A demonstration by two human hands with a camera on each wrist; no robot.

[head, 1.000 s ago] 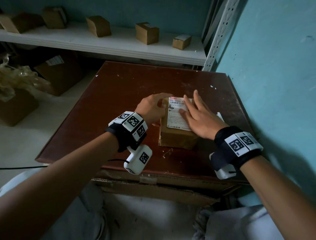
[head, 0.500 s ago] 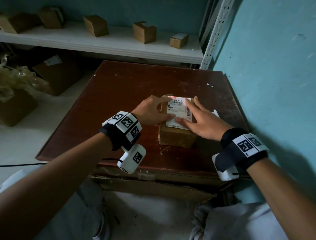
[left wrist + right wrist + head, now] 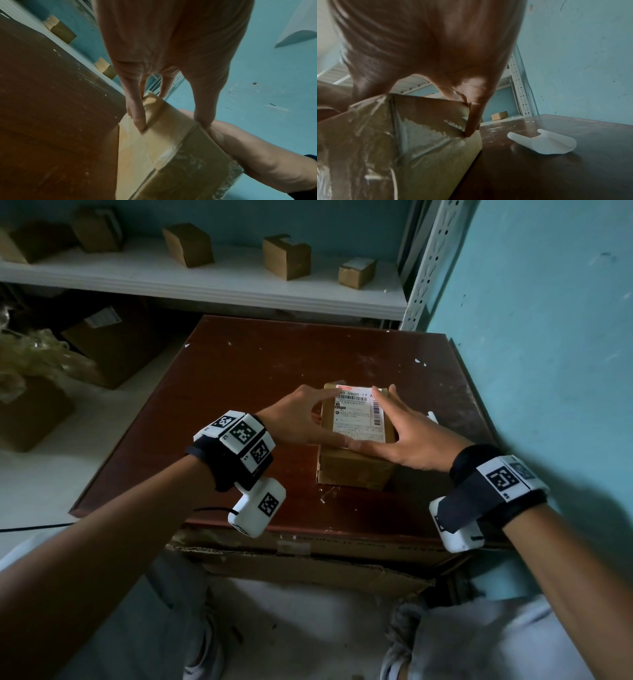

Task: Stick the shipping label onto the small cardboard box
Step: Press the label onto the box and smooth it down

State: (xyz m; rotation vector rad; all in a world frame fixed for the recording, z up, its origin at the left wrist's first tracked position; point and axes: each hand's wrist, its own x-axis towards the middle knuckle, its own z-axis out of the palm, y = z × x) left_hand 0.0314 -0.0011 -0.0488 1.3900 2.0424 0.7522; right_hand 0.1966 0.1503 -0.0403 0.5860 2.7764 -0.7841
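Together, the left hand (image 3: 294, 419) and right hand (image 3: 407, 436) clasped the box (image 3: 352, 470) from either side, fingers curled round its top edges and thumbs meeting at the near edge of the label (image 3: 358, 416), which lay flat on the box's top. That box sat on the brown table (image 3: 257, 378), right of centre. Just beside it to the right lay a curled white backing strip (image 3: 546, 143). Beyond, small boxes (image 3: 286, 256) stood on a white shelf (image 3: 205, 285).

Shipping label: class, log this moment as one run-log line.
label: flat on box top | box: on table | left hand: grips box's left side | right hand: grips right side
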